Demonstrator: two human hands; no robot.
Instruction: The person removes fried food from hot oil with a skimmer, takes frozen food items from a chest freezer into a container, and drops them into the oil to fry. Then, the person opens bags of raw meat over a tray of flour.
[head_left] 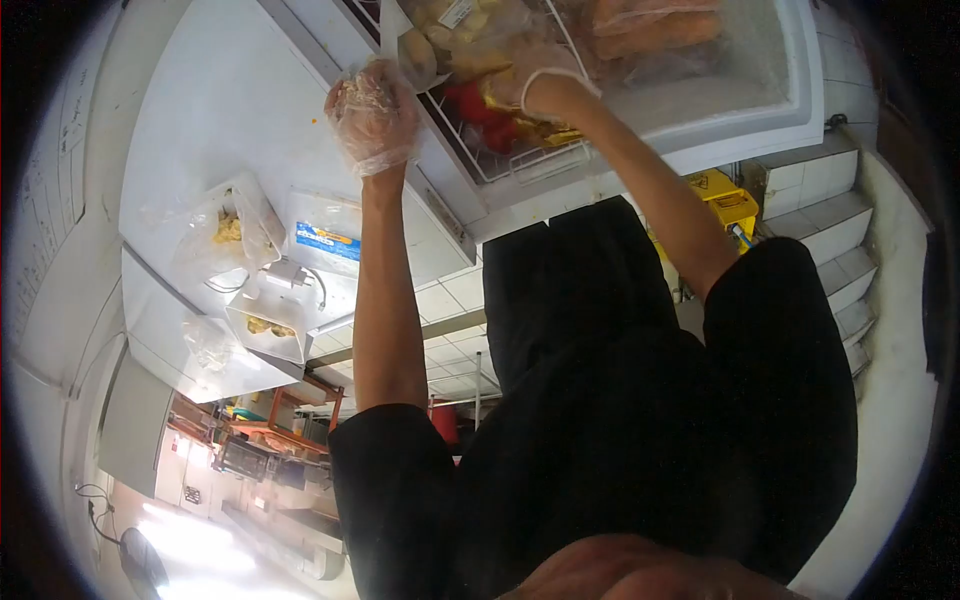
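My left hand (372, 118), in a clear plastic glove, is over the edge of the white freezer lid (300, 60). Its fingers are curled, with whitish-brown bits showing at them; what they hold, if anything, I cannot make out. My right hand (552, 88), also gloved, reaches down into the open chest freezer (765, 60). It is among bagged food in a white wire basket (545, 158), close to a red and yellow package (487, 115). Blur and the bags hide its fingers. A clear bag of pale yellowish food (480, 30) lies beyond it.
Bagged orange-brown food (655, 25) lies in the freezer's right part. On the white surface at left are two containers of yellowish food (235, 225) (268, 322), a blue-and-white packet (328, 238) and a white plug adapter (287, 272). Tiled steps (815, 215) and a yellow object (728, 205) are at right.
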